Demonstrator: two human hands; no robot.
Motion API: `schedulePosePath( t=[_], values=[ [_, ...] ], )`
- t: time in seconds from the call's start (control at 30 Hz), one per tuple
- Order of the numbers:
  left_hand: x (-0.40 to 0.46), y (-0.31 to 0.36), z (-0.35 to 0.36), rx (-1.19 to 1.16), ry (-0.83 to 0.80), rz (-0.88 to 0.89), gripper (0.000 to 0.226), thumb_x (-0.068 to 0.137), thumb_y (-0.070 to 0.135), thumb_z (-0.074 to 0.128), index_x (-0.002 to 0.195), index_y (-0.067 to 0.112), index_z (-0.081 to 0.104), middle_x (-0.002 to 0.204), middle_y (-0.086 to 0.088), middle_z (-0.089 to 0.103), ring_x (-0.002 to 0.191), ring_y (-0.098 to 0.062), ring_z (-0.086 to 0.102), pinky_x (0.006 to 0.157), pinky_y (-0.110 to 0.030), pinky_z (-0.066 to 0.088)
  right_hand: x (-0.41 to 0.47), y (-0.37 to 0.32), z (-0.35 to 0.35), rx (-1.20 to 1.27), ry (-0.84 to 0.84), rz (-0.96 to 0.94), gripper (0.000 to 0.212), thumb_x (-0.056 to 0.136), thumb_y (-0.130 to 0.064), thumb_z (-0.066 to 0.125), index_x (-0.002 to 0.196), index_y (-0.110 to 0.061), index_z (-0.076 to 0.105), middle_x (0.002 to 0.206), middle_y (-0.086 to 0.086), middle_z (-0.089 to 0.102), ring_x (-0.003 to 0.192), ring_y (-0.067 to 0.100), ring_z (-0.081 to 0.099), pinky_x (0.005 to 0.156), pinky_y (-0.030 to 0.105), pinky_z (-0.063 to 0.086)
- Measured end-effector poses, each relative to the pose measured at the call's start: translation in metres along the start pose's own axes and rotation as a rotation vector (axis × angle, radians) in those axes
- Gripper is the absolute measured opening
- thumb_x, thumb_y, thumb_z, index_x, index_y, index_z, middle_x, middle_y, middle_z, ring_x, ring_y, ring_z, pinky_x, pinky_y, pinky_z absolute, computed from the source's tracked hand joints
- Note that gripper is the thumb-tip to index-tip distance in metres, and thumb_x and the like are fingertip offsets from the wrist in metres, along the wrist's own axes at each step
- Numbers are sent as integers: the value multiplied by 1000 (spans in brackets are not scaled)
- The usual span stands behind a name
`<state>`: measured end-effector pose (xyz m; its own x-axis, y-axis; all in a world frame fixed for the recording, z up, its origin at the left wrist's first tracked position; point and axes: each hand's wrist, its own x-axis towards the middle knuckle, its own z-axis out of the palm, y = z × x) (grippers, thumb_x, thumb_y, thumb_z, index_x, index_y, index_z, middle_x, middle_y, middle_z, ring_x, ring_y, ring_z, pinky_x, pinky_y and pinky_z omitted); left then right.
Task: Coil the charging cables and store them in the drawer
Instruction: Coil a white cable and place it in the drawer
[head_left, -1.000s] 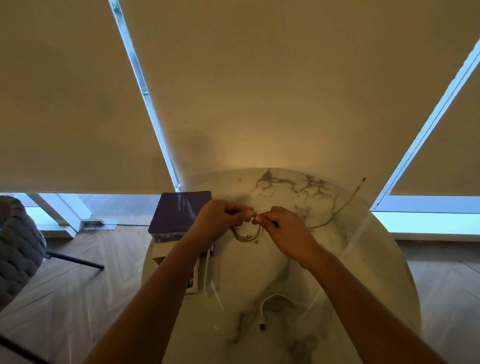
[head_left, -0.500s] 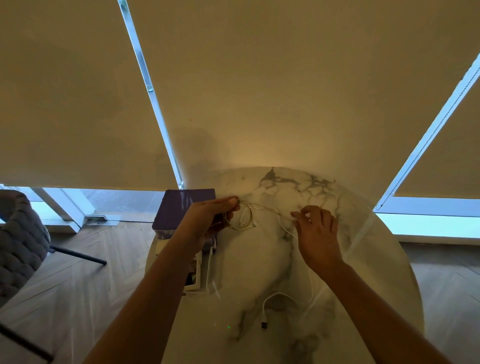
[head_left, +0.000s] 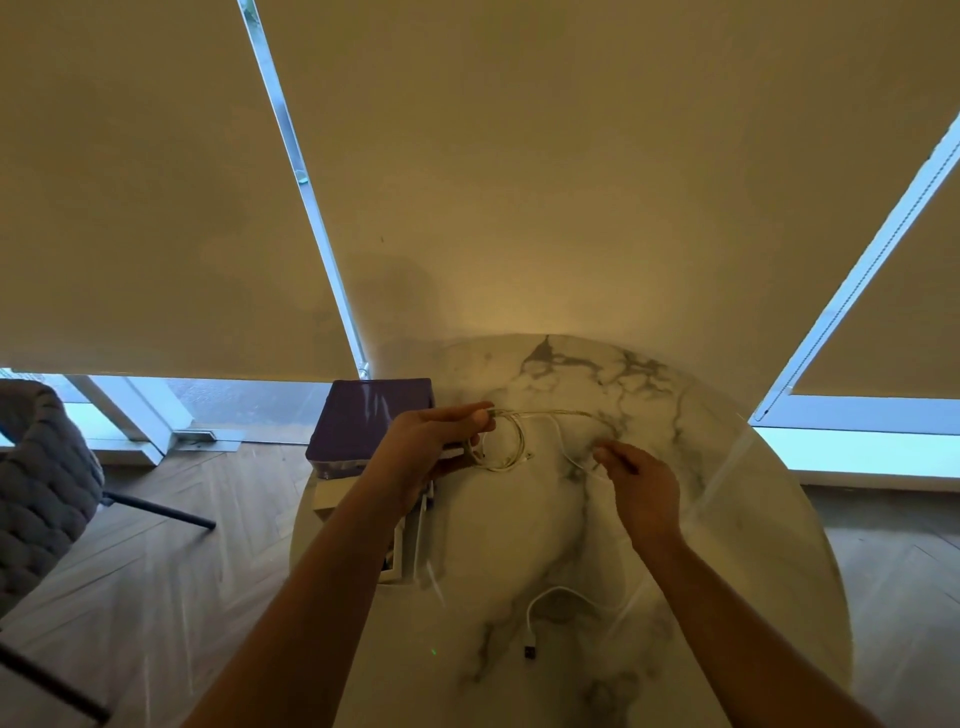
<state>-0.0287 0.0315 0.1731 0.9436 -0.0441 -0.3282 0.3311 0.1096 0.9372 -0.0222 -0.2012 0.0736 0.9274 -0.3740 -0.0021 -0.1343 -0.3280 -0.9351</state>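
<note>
Hands parted since a second ago, when both met at one small loop above the tabletop (head_left: 519, 545). Left hand (head_left: 431, 447) now over the tabletop's left edge by the purple box (head_left: 374, 415), fingers pinched on a coil (head_left: 501, 441) of pale cable that hangs in a couple of loops just off the marble. Right hand (head_left: 641, 483) drawn off to the right and lower than half a second back, fingers curled together on the cable's loose run, which sags from the coil and trails across to it; exact pinch point hard to make out. Judged from that: one more turn being fed, slack pulled out ready to swing back onto the coil. Second cable (head_left: 550, 605), white with a dark plug, lying uncoiled nearer the body, untouched. White drawer (head_left: 410, 551) open under the left forearm, contents hidden. So first cable partly coiled, nothing stored yet.
</note>
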Motion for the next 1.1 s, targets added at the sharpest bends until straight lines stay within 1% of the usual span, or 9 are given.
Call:
schedulePosePath(
  t=[0.1, 0.17, 0.47, 0.67, 0.73, 0.8, 0.9, 1.03, 1.1],
  values=[
    [-1, -2, 5, 86, -29, 34, 16, 85, 14, 67, 99, 16, 73, 92, -2, 75, 83, -11, 63, 62, -19, 55, 5, -24, 3, 392, -21, 124, 19, 92, -12, 60, 108, -11, 70, 93, 2, 73, 83, 18, 71, 80, 28, 57],
    [0, -5, 9, 130, -42, 66, 16, 86, 14, 66, 100, 17, 74, 94, -2, 75, 88, -11, 66, 65, -19, 55, 6, -39, 4, 528, -41, 130, 19, 95, -9, 55, 109, -7, 68, 91, 4, 72, 79, 19, 70, 76, 29, 58],
    [3, -12, 15, 185, -51, 196, 16, 85, 13, 68, 93, 24, 75, 90, 2, 76, 92, -6, 69, 80, -15, 53, 4, -58, 3, 598, -189, 67, 21, 96, -5, 50, 108, -10, 67, 87, 10, 67, 74, 24, 68, 66, 26, 57],
    [4, -18, 21, 200, -9, 210, 14, 83, 12, 70, 95, 19, 76, 91, 0, 76, 93, -13, 70, 90, -28, 54, 0, -56, 6, 777, -339, 165, 21, 95, -6, 52, 112, -1, 63, 92, 12, 68, 87, 31, 70, 73, 32, 58],
    [5, -19, 23, 206, 28, 223, 14, 82, 12, 71, 95, 17, 76, 90, -1, 76, 94, -15, 70, 93, -32, 53, -3, -59, 7, 768, -408, 181, 19, 95, -6, 52, 109, -2, 65, 92, 14, 69, 85, 26, 70, 75, 32, 58],
    [5, -20, 24, 211, 66, 240, 15, 82, 12, 72, 96, 16, 76, 91, -2, 76, 94, -15, 70, 93, -32, 53, -5, -60, 6, 631, -476, 144, 19, 95, -10, 53, 107, -9, 68, 94, 11, 70, 80, 18, 66, 71, 26, 55],
    [4, -19, 24, 215, 118, 263, 16, 82, 14, 72, 98, 16, 75, 93, -1, 75, 91, -10, 69, 88, -26, 54, -8, -61, 5, 420, -551, 102, 22, 95, -16, 54, 110, -20, 69, 98, 6, 71, 62, 8, 50, 56, 20, 37],
    [5, -21, 25, 260, 187, 326, 13, 81, 19, 73, 91, 26, 75, 82, 11, 74, 85, -8, 69, 80, -23, 54, -16, -68, 4, 440, -724, 204, 35, 90, 0, 53, 116, -19, 66, 101, 19, 68, 56, 9, 50, 51, 20, 36],
    [5, -23, 26, 311, 214, 358, 13, 81, 21, 72, 91, 29, 74, 78, 16, 72, 82, -8, 68, 77, -21, 54, -20, -73, 3, 456, -771, 225, 37, 87, 2, 55, 117, -17, 65, 103, 14, 70, 59, 10, 53, 52, 21, 37]
  ],
)
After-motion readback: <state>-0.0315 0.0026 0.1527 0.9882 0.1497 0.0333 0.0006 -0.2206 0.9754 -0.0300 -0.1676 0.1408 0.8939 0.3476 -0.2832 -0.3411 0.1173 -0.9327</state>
